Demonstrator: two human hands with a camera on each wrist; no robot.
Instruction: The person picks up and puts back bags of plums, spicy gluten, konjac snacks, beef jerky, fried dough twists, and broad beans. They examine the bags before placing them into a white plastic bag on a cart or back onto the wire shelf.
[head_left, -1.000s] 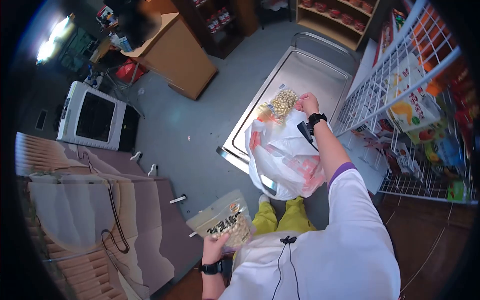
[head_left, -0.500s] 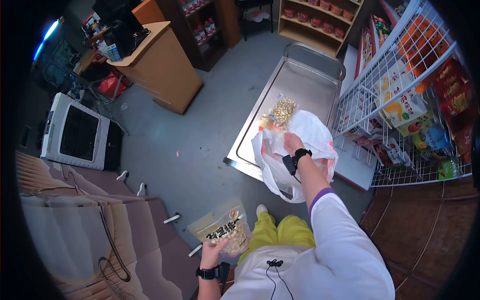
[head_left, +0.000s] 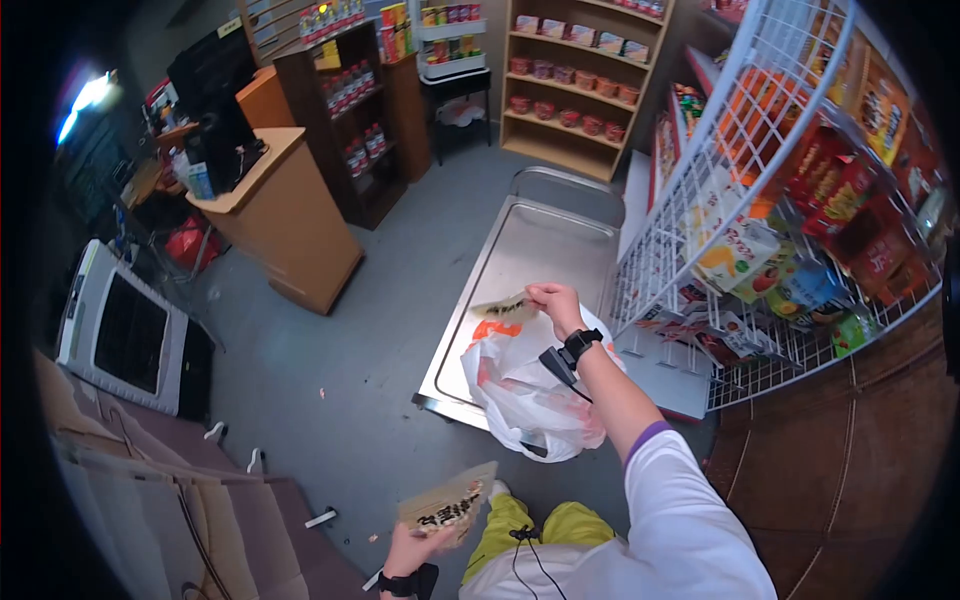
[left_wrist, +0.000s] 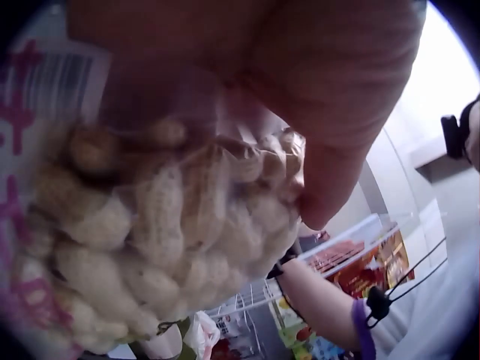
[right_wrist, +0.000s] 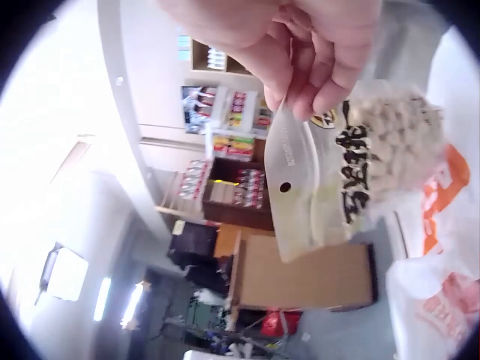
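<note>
My right hand (head_left: 553, 299) pinches the top edge of a clear bag of peanuts (head_left: 505, 307) and holds it over the open mouth of a white plastic carrier bag (head_left: 525, 392) with orange print. In the right wrist view the fingers (right_wrist: 315, 71) clamp that peanut bag (right_wrist: 330, 176) by its header. My left hand (head_left: 412, 545), low by my hip, grips a second peanut bag (head_left: 450, 506); the left wrist view shows its nuts (left_wrist: 157, 225) under my thumb (left_wrist: 337, 127). The carrier bag rests on the near end of a steel cart (head_left: 540, 240).
A white wire rack (head_left: 760, 200) full of snack packs stands on the right. Wooden shelves (head_left: 570, 80) with jars line the back, a wooden counter (head_left: 285, 215) sits to the left, and a white appliance (head_left: 120, 330) is further left. Grey floor (head_left: 370, 330) lies between.
My right hand came up out of the carrier bag holding a peanut bag by its top. My head lifted, so more of the shop shows. My left hand dropped lower with its bag.
</note>
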